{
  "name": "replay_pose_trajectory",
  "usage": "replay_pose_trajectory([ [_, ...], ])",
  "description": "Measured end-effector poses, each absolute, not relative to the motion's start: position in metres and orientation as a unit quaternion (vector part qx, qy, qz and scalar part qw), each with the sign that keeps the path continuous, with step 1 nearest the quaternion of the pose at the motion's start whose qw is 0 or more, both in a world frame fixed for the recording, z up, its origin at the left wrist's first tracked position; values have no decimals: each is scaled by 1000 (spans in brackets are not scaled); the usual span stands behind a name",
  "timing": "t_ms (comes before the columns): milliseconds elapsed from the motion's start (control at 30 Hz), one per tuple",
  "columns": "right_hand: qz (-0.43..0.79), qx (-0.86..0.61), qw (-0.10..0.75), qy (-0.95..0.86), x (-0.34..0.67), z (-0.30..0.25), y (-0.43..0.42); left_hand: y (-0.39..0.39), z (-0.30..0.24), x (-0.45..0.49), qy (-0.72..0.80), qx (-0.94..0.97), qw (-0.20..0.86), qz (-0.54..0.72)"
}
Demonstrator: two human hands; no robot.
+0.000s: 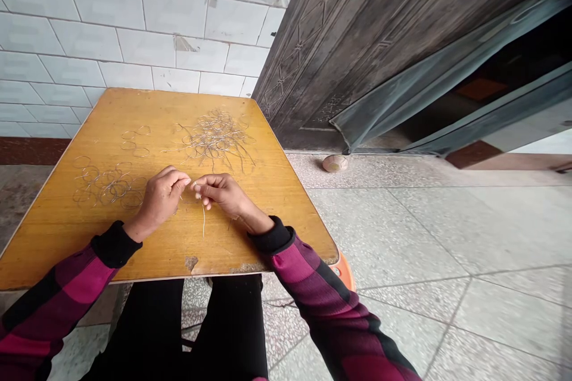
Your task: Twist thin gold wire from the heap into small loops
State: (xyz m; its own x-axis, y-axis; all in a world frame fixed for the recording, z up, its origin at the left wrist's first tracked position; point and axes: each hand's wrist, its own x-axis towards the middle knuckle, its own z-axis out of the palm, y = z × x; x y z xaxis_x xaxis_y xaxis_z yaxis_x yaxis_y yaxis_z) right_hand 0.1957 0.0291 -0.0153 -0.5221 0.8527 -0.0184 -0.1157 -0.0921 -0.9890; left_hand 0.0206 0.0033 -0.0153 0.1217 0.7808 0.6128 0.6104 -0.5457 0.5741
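Observation:
Over the middle of a wooden table (214,256), my left hand (161,195) and my right hand (221,191) come close together, fingertips almost touching. Both are closed in a pinch on a thin wire (204,220), whose loose end hangs below my right fingers. How the wire runs between the fingertips is too small to make out. Beyond my right hand lies a tangled heap of thin wires (217,137). Left of my left hand sits a second group of curled wires (109,186), and a single wavy wire (135,140) lies apart behind it.
A white tiled wall (134,12) borders the table's far edge. To the right are a dark carved door (313,53) and a hanging curtain (402,95). A roundish object (335,163) rests on the floor by the door. An orange stool (344,271) shows under the table's right corner.

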Motion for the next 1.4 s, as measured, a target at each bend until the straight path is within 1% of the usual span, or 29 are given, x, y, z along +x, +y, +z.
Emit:
replay_pose_trajectory([
  [300,677,-330,380,-538,194,-15,27,3,-15,22,476,731,95,479],
  [533,703,-321,379,-509,196,-13,27,4,-12,22,476,721,130,488],
  [600,715,-320,382,-490,196,-13,27,5,-13,21,476,706,180,492],
  [700,719,-322,394,-474,196,-13,28,7,-17,21,471,659,315,494],
  [767,715,-322,403,-471,196,-13,29,8,-18,22,464,624,382,500],
  [867,707,-320,419,-471,196,-12,31,7,-19,25,468,589,411,515],
  [1000,690,-335,437,-469,199,-8,34,3,-20,26,475,596,389,517],
  [1067,679,-348,447,-467,200,-7,35,-1,-21,27,483,617,331,526],
  [1133,664,-359,460,-467,201,-8,36,-6,-20,29,493,648,249,524],
  [1233,646,-364,478,-471,199,-9,36,-14,-20,35,464,728,169,475],
  [1300,640,-363,486,-472,196,-10,34,-17,-20,38,442,766,156,441],
  [1400,631,-357,499,-475,193,-9,31,-17,-20,41,450,764,179,426],
])
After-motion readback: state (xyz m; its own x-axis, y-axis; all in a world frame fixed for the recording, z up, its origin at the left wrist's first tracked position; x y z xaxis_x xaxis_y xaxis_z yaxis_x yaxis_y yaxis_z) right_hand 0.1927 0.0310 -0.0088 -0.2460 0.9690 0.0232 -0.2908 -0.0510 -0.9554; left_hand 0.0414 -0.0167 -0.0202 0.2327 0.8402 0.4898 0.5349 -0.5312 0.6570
